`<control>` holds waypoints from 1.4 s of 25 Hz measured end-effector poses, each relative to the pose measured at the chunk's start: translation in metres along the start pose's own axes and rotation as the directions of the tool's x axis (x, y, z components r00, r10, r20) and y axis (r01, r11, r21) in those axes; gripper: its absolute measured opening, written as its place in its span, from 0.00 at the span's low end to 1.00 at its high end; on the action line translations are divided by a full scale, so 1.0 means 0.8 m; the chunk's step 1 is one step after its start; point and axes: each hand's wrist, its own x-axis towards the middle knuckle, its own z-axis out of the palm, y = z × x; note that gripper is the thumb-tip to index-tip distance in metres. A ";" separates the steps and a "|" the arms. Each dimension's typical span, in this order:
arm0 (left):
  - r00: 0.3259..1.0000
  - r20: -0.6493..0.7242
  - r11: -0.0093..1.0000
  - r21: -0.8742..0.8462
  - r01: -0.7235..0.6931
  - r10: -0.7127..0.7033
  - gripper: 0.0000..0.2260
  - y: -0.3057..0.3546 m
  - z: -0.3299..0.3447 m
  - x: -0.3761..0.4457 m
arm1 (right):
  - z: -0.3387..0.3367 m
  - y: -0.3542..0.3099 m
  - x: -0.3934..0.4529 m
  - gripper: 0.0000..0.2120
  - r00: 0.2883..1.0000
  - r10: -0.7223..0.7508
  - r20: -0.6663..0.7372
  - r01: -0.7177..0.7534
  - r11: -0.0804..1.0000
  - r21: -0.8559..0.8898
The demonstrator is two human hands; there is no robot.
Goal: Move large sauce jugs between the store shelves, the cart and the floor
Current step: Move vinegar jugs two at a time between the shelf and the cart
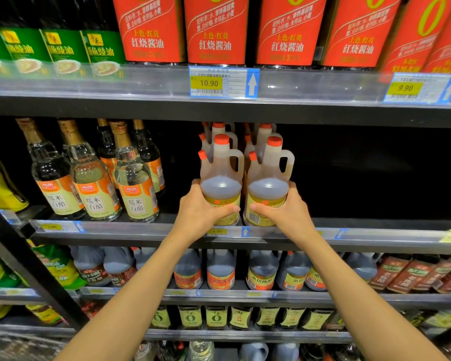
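Note:
Two translucent jugs with orange caps, side handles and yellow labels stand upright side by side at the front of the middle shelf point(375, 234). My left hand point(202, 208) grips the lower body of the left jug point(220, 175), thumb across its label. My right hand point(287, 208) grips the right jug point(268, 178) the same way. More jugs of the same kind point(263, 131) stand in rows right behind them.
Clear vinegar bottles point(136, 188) stand to the left on the same shelf; to the right the shelf is dark and bare. Red-labelled soy sauce bottles point(216, 29) fill the shelf above. Darker jugs point(220, 269) line the shelf below.

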 end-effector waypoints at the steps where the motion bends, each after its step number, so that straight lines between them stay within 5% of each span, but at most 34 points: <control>1: 1.000 0.009 1.000 -0.001 0.003 -0.003 0.36 -0.001 0.000 0.001 | 0.000 0.001 0.000 0.41 1.000 0.000 0.004 0.000 1.000 0.000; 11: 0.996 0.073 0.998 -0.040 0.054 -0.051 0.38 0.011 -0.005 -0.004 | -0.004 -0.017 -0.010 0.43 0.992 0.109 0.062 -0.109 0.994 -0.007; 16: 0.990 0.123 0.998 0.004 0.065 -0.065 0.35 0.010 -0.024 -0.020 | -0.009 -0.027 -0.026 0.33 0.994 0.106 0.035 -0.098 0.979 -0.181; 20: 0.981 0.157 0.970 0.230 0.076 -0.114 0.47 -0.007 -0.053 -0.061 | -0.015 -0.026 -0.043 0.30 1.000 -0.028 0.012 0.031 0.892 -0.451; 26: 0.993 0.089 0.794 0.608 0.011 -0.082 0.43 -0.006 -0.086 -0.141 | -0.024 -0.008 -0.077 0.37 0.983 -0.123 0.135 0.181 0.778 -0.601; 30: 0.976 0.014 0.656 0.742 0.135 -0.217 0.42 -0.006 -0.110 -0.206 | -0.012 -0.029 -0.111 0.37 0.914 -0.237 0.329 0.390 0.738 -0.551; 35: 0.910 -0.152 0.536 0.766 0.355 -0.386 0.45 -0.029 -0.168 -0.299 | 0.061 -0.070 -0.149 0.43 0.720 -0.286 0.633 0.619 0.677 -0.399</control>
